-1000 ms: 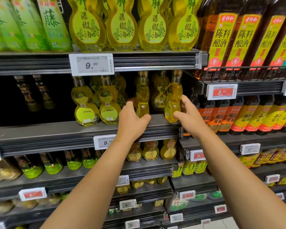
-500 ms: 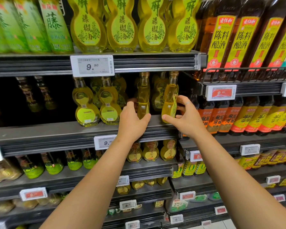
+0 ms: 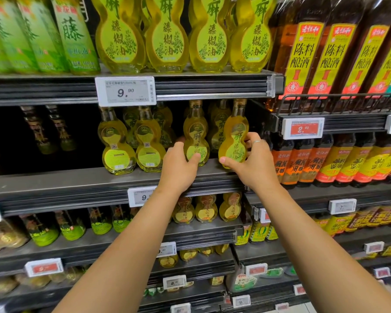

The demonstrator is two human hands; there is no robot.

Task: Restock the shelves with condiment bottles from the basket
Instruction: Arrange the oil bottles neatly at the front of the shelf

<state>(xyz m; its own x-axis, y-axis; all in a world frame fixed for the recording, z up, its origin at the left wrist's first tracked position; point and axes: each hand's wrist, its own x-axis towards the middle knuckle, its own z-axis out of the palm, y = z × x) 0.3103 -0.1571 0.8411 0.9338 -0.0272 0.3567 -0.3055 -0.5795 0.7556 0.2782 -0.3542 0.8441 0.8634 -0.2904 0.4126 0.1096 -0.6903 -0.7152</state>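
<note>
Two gourd-shaped bottles of yellow oil stand at the front of the middle shelf (image 3: 77, 181). My left hand (image 3: 178, 168) grips the base of the left bottle (image 3: 195, 136), thumb across its green label. My right hand (image 3: 255, 163) holds the right bottle (image 3: 234, 136), which tilts slightly to the right, fingers behind it and thumb under its base. Both labels face me. The basket is out of view.
Two more gourd bottles (image 3: 116, 143) stand left of my hands with their back labels outward, others behind them. A dark gap lies at the shelf's left. Dark sauce bottles (image 3: 325, 159) fill the bay to the right. A price tag (image 3: 125, 91) hangs from the shelf above.
Both bottles have been turned from edge-on to label-forward. My right hand has shifted round the right bottle's base, and the left thumb now lies on the left bottle's label.
</note>
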